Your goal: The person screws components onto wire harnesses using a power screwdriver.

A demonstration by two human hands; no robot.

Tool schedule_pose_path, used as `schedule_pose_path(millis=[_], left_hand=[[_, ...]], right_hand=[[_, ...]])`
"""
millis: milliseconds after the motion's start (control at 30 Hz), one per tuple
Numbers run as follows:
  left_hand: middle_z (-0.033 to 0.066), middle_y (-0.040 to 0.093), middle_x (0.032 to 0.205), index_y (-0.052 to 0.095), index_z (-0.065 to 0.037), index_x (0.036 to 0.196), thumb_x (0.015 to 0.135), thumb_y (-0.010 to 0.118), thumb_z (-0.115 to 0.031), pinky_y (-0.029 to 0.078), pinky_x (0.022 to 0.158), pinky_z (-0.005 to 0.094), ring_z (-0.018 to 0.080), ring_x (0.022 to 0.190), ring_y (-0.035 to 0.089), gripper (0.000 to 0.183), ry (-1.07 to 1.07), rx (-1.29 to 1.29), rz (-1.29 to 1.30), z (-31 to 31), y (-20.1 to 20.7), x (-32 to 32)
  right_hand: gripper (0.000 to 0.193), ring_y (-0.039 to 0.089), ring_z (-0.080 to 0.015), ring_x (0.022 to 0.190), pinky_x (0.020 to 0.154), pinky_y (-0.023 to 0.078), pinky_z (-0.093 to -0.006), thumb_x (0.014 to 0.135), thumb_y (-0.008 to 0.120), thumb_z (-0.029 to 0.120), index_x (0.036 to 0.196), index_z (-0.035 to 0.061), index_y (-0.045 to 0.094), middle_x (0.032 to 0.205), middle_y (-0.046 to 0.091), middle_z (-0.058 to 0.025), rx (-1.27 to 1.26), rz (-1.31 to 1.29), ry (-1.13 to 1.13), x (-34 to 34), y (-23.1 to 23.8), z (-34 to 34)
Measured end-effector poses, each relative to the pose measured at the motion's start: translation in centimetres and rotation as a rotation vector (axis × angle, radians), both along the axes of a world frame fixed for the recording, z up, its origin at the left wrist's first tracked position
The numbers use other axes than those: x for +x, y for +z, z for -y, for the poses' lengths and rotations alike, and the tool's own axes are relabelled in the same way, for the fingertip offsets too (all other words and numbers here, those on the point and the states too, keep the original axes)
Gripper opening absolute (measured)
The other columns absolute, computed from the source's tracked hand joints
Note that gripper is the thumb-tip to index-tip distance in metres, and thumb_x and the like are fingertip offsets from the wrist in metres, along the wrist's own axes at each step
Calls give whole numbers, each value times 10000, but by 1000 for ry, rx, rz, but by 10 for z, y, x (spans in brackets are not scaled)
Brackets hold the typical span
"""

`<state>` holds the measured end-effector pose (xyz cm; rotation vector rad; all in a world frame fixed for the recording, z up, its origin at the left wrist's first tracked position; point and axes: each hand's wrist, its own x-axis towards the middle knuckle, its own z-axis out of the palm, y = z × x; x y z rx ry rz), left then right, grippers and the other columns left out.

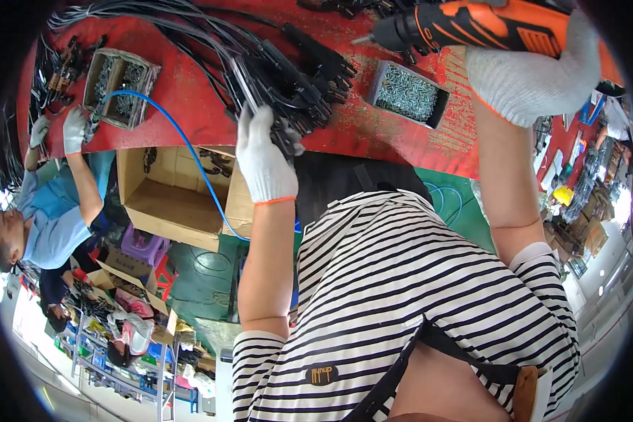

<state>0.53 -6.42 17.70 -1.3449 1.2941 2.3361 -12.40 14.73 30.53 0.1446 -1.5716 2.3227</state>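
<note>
My left hand [266, 160], in a white knit glove with an orange cuff edge, is closed around a black cable end [285, 143] at the table's front edge. Its fingertips are partly hidden among the parts. Just beyond lies a bundle of black cables with dark plug-like ends [309, 88]. At the upper right my right hand [524, 81], gloved the same way, grips an orange and black power drill [471, 27]. The drill's bit points left, above the table. Between my hands sits a small open box of silver screws [409, 95].
The red table [183, 119] has a worn patch near the screw box. At left, a co-worker's gloved hand [74, 130] is beside a two-part screw box [123, 88]. A blue hose [179, 133] curves over an open cardboard box [169, 204] below the edge.
</note>
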Motion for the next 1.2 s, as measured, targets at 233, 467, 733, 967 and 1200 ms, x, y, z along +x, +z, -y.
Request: schedule_pose_path(millis=[233,467,733,967,1200], left_hand=[[118,676,1105,380,40,1560,947,699,-230,519,505,273,129,712,615,742,-115,-383,-71,-37,-19,4],[338,645,1307,429,67,1513,910,679,-442,507,992,446,474,1121,680,828,-472,-1002,-144,-45,-31,-14],[318,717,1111,421,-38,1546,912,625,-557,533,923,500,492,1042,693,845,-918,-1129,158,-42,-23,-1],[207,755,1071,647,-53,1350,940,664,-477,541,914,446,383,1027,727,590,-922,-1336,68,-54,8,-44],[40,632,746,719,42,1093,914,737,-400,527,559,303,134,616,590,477,-620,-596,-118,-95,-46,-195]], right_hand=[[289,654,-314,805,783,513,-511,990,570,315,1175,94,582,1020,682,-144,-173,90,50,27,-46,-67],[288,661,-306,847,831,515,-491,984,594,281,1223,119,585,1056,704,-134,-190,171,-85,58,-57,-111],[299,666,-295,840,798,540,-483,981,589,244,1232,83,571,1050,690,-154,-132,182,-261,74,-58,-158],[290,671,-286,823,762,564,-468,965,618,195,1219,70,553,1007,672,-148,-131,256,-379,80,-75,-188],[261,665,-274,804,731,565,-452,966,598,164,1202,66,548,1006,663,-145,-148,337,-395,79,-76,-187]])
